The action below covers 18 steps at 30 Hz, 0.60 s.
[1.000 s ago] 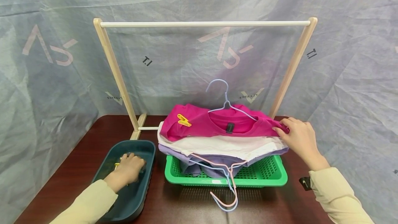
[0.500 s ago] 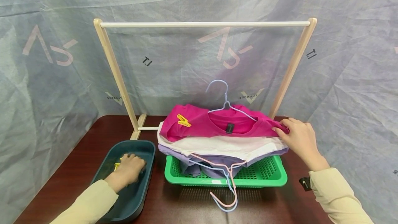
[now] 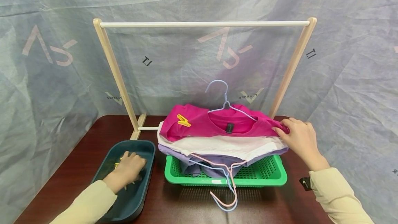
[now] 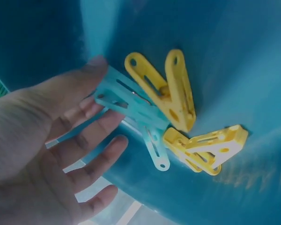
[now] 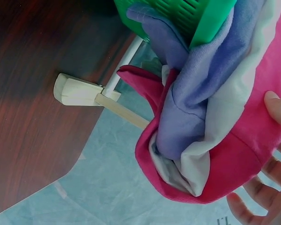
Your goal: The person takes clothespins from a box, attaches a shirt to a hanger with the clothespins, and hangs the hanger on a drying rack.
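Note:
My left hand (image 3: 126,169) reaches down into a dark teal bin (image 3: 132,201). In the left wrist view, its thumb and fingertips pinch one end of a turquoise clothespin (image 4: 136,101). Two yellow clothespins, an upright one (image 4: 181,84) and one on its side (image 4: 232,145), lie right beside it. My right hand (image 3: 300,137) pinches the shoulder edge of a magenta T-shirt (image 3: 197,127). A light-blue hanger (image 3: 226,96) sits in that shirt's neckline, and a yellow clothespin (image 3: 184,122) rests on its left shoulder.
Under the magenta shirt lie a white shirt (image 3: 211,144) and a purple garment (image 3: 171,149), spread over a green basket (image 3: 227,182). Pink (image 3: 235,191) and blue hanger hooks jut forward over the basket's rim. A wooden rack with a white bar (image 3: 205,24) stands behind on the brown table (image 3: 90,137).
My left hand has shifted slightly inside the bin, and a pale bit of clothespin now shows below it. The right hand and the clothes have stayed put.

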Motion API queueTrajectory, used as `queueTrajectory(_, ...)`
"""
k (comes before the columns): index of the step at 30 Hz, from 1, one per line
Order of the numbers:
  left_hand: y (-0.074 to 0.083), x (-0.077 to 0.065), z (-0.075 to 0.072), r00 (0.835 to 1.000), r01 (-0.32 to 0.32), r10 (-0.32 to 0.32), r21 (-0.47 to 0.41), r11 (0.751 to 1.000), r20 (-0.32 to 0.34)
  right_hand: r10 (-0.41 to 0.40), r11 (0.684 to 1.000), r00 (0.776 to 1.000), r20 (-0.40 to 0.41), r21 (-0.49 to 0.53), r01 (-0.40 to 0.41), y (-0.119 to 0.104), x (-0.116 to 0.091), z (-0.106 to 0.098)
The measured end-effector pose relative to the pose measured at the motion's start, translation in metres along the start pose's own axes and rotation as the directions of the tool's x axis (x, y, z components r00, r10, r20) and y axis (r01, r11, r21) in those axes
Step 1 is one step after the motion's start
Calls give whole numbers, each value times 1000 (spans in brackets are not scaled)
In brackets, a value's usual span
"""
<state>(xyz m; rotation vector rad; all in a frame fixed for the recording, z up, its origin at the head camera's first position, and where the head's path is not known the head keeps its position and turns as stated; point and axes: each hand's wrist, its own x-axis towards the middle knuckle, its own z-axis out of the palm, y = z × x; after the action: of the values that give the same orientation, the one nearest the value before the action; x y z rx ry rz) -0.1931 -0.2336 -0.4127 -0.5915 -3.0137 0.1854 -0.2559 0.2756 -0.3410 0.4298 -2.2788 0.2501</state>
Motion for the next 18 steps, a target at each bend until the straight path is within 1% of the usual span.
queueTrajectory(3, -1, 0, -2, 1000, -10, 10, 35, 999, -13, -3, 1000, 1000, -6, -1, 3, 0, 0, 1)
queueTrajectory(7, -2, 0, -6, 999, -14, 17, 61, 998, -42, -6, 1000, 1000, -10, -3, 6, 1, -1, 2)
queueTrajectory(10, -4, 0, -9, 998, -14, 17, 63, 998, -53, -7, 1000, 1000, -10, -6, 7, 2, -1, 3)
queueTrajectory(14, -5, 1, -13, 999, -5, 8, 71, 997, -52, -7, 1000, 1000, -11, -5, 7, 3, -1, 3)
queueTrajectory(17, -6, 1, -16, 998, -3, 9, 76, 997, -70, -5, 1000, 1000, -9, -4, 5, 3, -1, 3)
queueTrajectory(18, -6, 1, -17, 996, -5, 11, 76, 997, -85, -4, 1000, 1000, -7, -3, 4, 3, -1, 3)
